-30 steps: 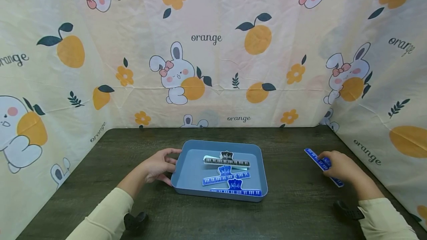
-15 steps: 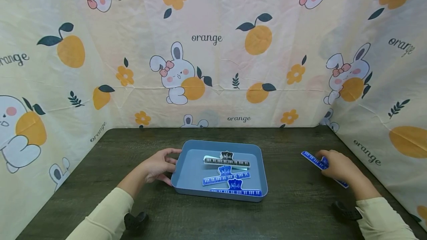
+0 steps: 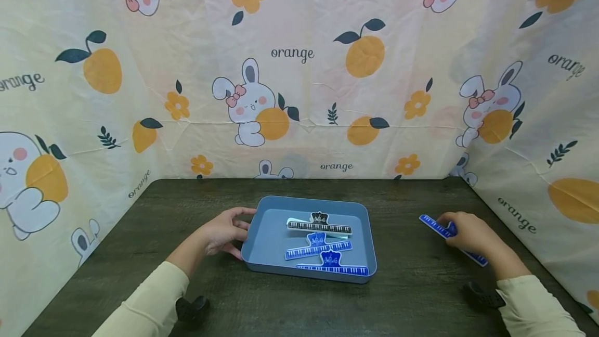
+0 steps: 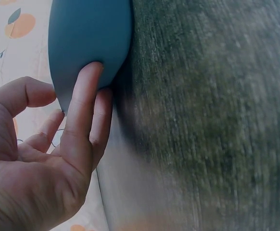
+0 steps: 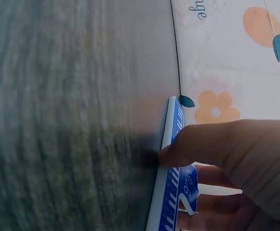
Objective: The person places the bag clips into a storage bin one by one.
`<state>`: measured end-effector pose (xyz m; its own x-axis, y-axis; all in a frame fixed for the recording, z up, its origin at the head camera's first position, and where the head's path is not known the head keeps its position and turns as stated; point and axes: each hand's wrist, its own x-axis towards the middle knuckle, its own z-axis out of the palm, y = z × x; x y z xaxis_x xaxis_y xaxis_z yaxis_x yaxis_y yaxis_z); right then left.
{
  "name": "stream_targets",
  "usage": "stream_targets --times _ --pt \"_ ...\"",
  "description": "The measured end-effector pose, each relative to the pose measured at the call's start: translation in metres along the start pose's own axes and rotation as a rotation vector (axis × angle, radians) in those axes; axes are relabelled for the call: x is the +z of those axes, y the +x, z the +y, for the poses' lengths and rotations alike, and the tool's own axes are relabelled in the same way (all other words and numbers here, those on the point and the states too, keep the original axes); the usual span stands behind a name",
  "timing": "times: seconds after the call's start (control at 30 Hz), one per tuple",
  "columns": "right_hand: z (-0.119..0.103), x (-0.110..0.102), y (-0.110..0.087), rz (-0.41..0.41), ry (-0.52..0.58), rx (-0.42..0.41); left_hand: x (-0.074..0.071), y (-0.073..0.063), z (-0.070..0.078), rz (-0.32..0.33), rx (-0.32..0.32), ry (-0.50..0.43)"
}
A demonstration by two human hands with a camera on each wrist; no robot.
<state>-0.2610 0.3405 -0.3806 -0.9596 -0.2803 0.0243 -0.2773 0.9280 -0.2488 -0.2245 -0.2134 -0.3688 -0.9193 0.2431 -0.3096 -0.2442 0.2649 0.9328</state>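
Note:
The blue-grey tray (image 3: 262, 261) lies on the dark table, with my left hand (image 3: 222, 233) at its left end. In the left wrist view, extended fingers (image 4: 84, 101) of that hand rest against the tray's outer wall (image 4: 89, 33). Off to the right, my right hand (image 3: 468, 233) pinches a blue piano-key-patterned clip (image 3: 435, 226) slantwise close over the table. The right wrist view has the thumb (image 5: 193, 147) across the clip's bar (image 5: 172, 178), other fingers behind its lettered tab; part of the clip is hidden by the hand.
Inside the tray are a black-and-white keyboard clip (image 3: 320, 227) over a pale one, and two blue clips (image 3: 318, 249), the nearer along the front wall. A patterned curtain (image 3: 299, 92) hangs behind and at both sides of the table (image 3: 398, 295).
My right hand has shifted a little left with the blue clip, whose slant has changed slightly. The left hand and tray stay in place; the view has shifted very slightly.

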Motion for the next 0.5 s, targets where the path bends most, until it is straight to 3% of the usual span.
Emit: stream_targets --times 0.5 --pt "-0.021 0.0 -0.001 0.041 0.001 -0.107 0.0 -0.001 0.0 0.004 -0.004 0.001"
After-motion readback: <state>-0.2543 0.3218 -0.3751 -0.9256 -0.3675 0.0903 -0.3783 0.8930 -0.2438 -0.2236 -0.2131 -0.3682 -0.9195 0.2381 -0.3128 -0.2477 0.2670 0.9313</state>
